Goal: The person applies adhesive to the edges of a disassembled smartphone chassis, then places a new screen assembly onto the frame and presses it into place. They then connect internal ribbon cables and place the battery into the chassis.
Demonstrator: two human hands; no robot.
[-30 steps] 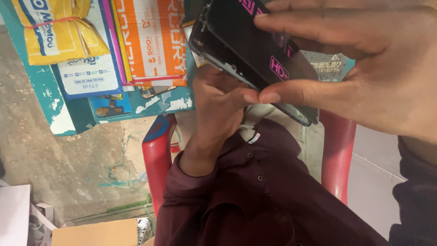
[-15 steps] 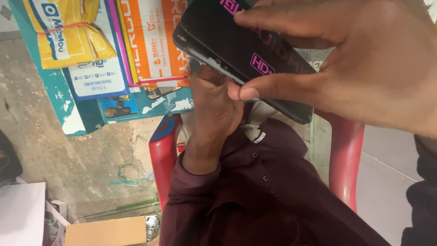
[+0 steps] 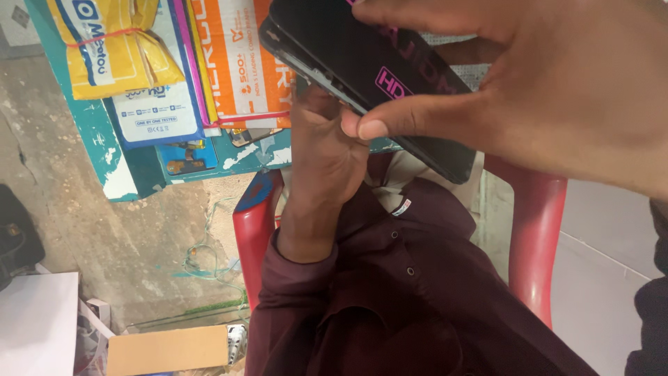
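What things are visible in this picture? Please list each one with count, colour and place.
phone: one, black with pink marks, top centre, held in both hands
flat packages: several, yellow, blue-white and orange, upper left on a teal shelf
chair: one, red, under the person
cardboard box: one, brown, bottom left on the floor
white box: one, bottom left corner
shirt: one, dark maroon, centre bottom
left hand: under the phone, gripping its lower edge
right hand: on top, thumb pressing the phone's edge
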